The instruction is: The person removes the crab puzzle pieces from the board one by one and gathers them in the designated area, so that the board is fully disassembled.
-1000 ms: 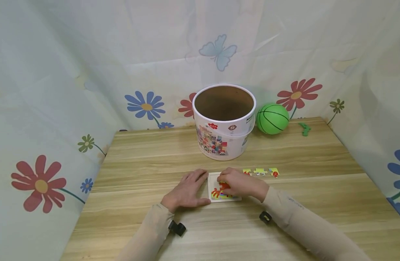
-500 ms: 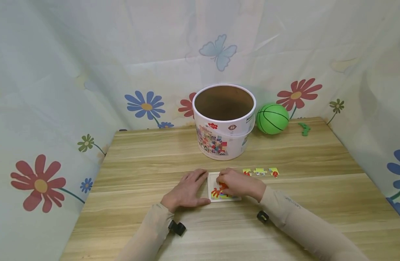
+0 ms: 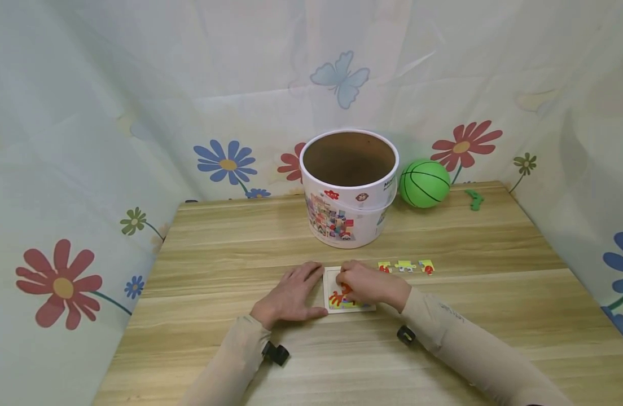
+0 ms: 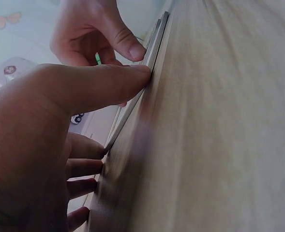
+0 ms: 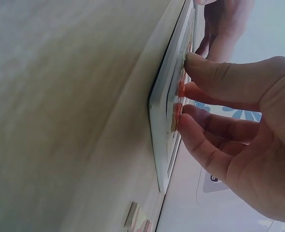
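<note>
A small white-framed puzzle tray [image 3: 334,272] lies on the table, its lower part filled with red, yellow and blue jigsaw pieces [image 3: 338,300]. My left hand [image 3: 293,295] rests at its left side; in the left wrist view the straight thumb presses the tray's edge while the other fingertips touch the table and the tray's side. Over the tray, my right hand [image 3: 371,285] bends its fingers and thumb onto a red and yellow puzzle piece [image 5: 176,116], seen in the right wrist view. The hand hides much of that piece in the head view.
Several loose puzzle pieces [image 3: 405,266] lie in a row right of the tray. Behind stand a white bucket [image 3: 344,217] and a green ball [image 3: 425,184]. A small green toy part [image 3: 474,199] lies at the back right. Flower-printed curtains enclose the table [image 3: 230,242].
My right hand and forearm have shifted slightly left over the tray. The left hand, the tray and the loose pieces have stayed in place.
</note>
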Demonstrator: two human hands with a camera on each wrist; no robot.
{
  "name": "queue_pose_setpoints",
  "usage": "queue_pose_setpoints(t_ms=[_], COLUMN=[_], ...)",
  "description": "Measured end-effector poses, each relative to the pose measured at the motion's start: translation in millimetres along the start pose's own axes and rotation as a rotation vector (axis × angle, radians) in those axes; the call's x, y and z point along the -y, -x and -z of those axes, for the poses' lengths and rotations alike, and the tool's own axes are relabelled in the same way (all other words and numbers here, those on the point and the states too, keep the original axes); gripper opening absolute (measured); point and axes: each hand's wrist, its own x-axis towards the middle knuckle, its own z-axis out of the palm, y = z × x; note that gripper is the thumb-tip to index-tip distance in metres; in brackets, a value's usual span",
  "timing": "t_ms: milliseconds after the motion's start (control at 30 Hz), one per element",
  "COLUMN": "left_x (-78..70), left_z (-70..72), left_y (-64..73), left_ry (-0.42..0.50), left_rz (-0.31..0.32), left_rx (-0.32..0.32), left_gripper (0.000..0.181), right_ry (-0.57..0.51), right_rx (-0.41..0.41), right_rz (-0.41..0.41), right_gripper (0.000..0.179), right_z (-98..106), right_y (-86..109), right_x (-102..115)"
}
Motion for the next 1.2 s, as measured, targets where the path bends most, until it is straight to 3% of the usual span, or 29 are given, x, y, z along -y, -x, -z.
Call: queue_pose_setpoints(t_ms=[367, 1200], left_x=[-0.2, -0.3], left_z=[-0.3, -0.4], left_y=[0.1, -0.5], left_ry=[-0.009, -0.017], left_rz=[-0.003, -0.006], left_rx=[-0.001, -0.008], left_gripper=[0.098, 0.097], right_ry=[-0.012, -0.042], right_rx=[0.019, -0.031], right_rz=[-0.05, -0.083], right_gripper=[0.027, 0.031], right_z=[1.5, -0.8], right_y=[-2.1, 1.3], right_x=[1.4, -1.1])
